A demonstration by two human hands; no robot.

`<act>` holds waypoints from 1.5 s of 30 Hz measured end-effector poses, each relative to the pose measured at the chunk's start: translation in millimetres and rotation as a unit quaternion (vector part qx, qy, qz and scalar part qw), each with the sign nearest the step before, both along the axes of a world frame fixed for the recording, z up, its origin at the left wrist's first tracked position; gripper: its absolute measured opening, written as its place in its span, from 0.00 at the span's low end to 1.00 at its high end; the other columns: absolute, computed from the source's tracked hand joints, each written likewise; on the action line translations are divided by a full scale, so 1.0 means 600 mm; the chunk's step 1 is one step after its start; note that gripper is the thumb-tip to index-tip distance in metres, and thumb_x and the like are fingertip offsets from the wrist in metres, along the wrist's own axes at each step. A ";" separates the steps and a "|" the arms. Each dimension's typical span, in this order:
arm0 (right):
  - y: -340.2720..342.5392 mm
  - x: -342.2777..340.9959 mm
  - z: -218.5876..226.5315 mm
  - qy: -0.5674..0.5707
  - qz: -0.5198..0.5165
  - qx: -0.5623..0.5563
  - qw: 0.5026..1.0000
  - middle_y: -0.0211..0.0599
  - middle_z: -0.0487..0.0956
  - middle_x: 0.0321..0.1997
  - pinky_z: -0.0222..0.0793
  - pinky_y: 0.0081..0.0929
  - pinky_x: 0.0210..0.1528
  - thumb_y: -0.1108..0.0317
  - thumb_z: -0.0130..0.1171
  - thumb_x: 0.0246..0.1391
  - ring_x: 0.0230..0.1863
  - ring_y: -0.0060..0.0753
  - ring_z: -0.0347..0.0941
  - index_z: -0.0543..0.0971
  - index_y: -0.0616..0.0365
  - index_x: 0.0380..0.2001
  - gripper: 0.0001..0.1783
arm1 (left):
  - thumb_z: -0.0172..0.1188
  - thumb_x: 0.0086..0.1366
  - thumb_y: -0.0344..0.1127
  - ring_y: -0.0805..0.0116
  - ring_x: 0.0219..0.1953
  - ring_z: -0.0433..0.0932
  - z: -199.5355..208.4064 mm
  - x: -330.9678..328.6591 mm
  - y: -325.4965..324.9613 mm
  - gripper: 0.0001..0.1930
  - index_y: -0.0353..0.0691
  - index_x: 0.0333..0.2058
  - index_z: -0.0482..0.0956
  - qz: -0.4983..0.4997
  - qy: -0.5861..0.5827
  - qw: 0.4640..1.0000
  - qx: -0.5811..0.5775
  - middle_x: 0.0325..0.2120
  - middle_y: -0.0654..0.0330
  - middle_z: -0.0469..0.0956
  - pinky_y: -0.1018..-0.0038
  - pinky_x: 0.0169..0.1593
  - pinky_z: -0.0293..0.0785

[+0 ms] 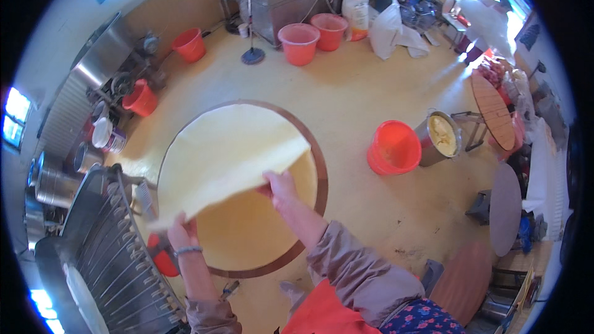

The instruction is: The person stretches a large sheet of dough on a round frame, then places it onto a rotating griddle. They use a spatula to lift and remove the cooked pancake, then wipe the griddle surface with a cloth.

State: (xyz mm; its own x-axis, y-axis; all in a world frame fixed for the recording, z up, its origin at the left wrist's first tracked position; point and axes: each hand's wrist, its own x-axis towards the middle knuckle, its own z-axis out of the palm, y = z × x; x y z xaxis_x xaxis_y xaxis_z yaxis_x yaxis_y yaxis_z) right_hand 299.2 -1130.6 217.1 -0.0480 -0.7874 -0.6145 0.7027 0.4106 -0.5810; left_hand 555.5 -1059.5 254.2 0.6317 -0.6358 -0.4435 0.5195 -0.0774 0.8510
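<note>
Rack: the dark ribbed rack (111, 253) stands at the far left, just beside the sheet's left corner.
Left corner: blurred, sticking out past the left hand toward the rack.
Left hand (182, 233): closed on the near edge of the sheet, close to its left end; a band (187, 250) circles the wrist.
Sheet (229, 142): thin, pale yellow, lying ahead of both hands, its far edge rounded; the near part is lifted.
Long axis: the lifted edge slants from lower left, near the person, to upper right, farther off.
Under layer (250, 235): a deeper yellow round surface, showing below the lifted edge, between the two forearms.
Right hand (282, 188): gripping the same edge, thumb on top; farther forward than the left and nearer the sheet's middle.
Board (321, 179): round and brown, its rim showing right of the sheet.
Red bucket (394, 148): on the floor, well apart from the right hand.
Pail (428, 148): metal, just beyond the bucket, with yellow stuff (442, 133) inside.
</note>
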 end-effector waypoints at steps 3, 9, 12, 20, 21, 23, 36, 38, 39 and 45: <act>-0.014 0.002 0.096 0.057 0.007 -0.115 0.992 0.38 0.73 0.43 0.76 0.30 0.32 0.74 0.54 0.49 0.40 0.33 0.74 0.64 0.60 0.48 0.21 | 0.54 0.59 0.25 0.61 0.44 0.76 0.096 -0.010 0.004 0.20 0.34 0.51 0.66 -0.055 0.017 0.985 -0.161 0.44 0.54 0.74 0.66 0.46 0.76; 0.131 -0.078 0.053 0.107 0.098 -0.164 0.976 0.33 0.72 0.44 0.68 0.21 0.35 0.73 0.56 0.50 0.40 0.21 0.69 0.63 0.60 0.52 0.25 | 0.50 0.60 0.28 0.57 0.55 0.68 -0.002 -0.097 0.200 0.28 0.37 0.60 0.58 -0.093 0.017 0.976 -0.197 0.55 0.53 0.66 0.59 0.57 0.67; 0.181 -0.111 -0.099 0.223 0.130 -0.062 0.964 0.35 0.74 0.41 0.69 0.24 0.37 0.71 0.57 0.48 0.38 0.25 0.71 0.64 0.62 0.48 0.23 | 0.53 0.61 0.28 0.62 0.47 0.74 -0.192 -0.118 0.262 0.19 0.40 0.52 0.67 -0.045 0.139 0.986 0.077 0.46 0.58 0.73 0.65 0.48 0.75; 0.221 -0.127 -0.320 0.380 0.213 0.040 0.899 0.49 0.73 0.48 0.65 0.34 0.54 0.69 0.58 0.45 0.51 0.43 0.70 0.62 0.67 0.49 0.28 | 0.52 0.64 0.30 0.64 0.45 0.75 -0.444 -0.122 0.333 0.15 0.40 0.49 0.69 0.058 0.233 0.958 0.159 0.45 0.57 0.74 0.67 0.47 0.76; 0.223 -0.125 -0.318 0.369 0.211 0.031 0.904 0.51 0.73 0.48 0.64 0.34 0.54 0.68 0.58 0.44 0.51 0.44 0.70 0.62 0.67 0.49 0.29 | 0.52 0.64 0.31 0.64 0.45 0.75 -0.444 -0.113 0.338 0.13 0.39 0.48 0.70 0.032 0.231 0.961 0.146 0.44 0.58 0.75 0.67 0.47 0.75; 0.227 -0.120 -0.308 0.410 0.227 0.034 0.883 0.52 0.72 0.47 0.65 0.34 0.53 0.68 0.58 0.45 0.50 0.45 0.70 0.60 0.67 0.51 0.30 | 0.53 0.65 0.33 0.64 0.43 0.75 -0.450 -0.098 0.336 0.11 0.39 0.45 0.72 0.002 0.217 0.966 0.140 0.42 0.58 0.76 0.67 0.47 0.74; 0.624 -0.465 -0.250 0.263 -0.009 0.175 0.949 0.31 0.72 0.22 0.69 0.22 0.21 0.64 0.53 0.56 0.21 0.24 0.70 0.71 0.57 0.35 0.09 | 0.49 0.64 0.42 0.69 0.37 0.74 -0.480 0.003 0.307 0.12 0.48 0.43 0.71 -0.226 0.191 0.872 0.389 0.37 0.65 0.76 0.68 0.41 0.71; 0.815 -0.490 -0.222 0.360 -0.164 0.221 0.891 0.32 0.73 0.23 0.69 0.25 0.21 0.72 0.51 0.54 0.20 0.27 0.71 0.69 0.57 0.35 0.06 | 0.49 0.64 0.42 0.69 0.36 0.73 -0.477 -0.044 0.347 0.11 0.47 0.43 0.71 -0.383 0.107 0.829 0.392 0.36 0.65 0.76 0.68 0.40 0.70; 0.915 -0.488 -0.208 0.337 -0.233 0.231 0.882 0.35 0.72 0.23 0.67 0.26 0.18 0.76 0.51 0.52 0.20 0.29 0.70 0.68 0.58 0.40 0.11 | 0.49 0.64 0.42 0.69 0.36 0.73 -0.467 -0.061 0.363 0.11 0.47 0.43 0.71 -0.448 0.078 0.799 0.393 0.36 0.65 0.75 0.68 0.39 0.70; 1.397 -0.244 -0.156 0.199 -0.563 0.359 0.717 0.38 0.69 0.20 0.60 0.27 0.13 0.78 0.51 0.49 0.15 0.29 0.66 0.60 0.58 0.55 0.28 | 0.49 0.63 0.40 0.69 0.33 0.72 -0.372 -0.169 0.436 0.11 0.46 0.42 0.72 -0.704 -0.071 0.605 0.364 0.33 0.65 0.74 0.68 0.36 0.69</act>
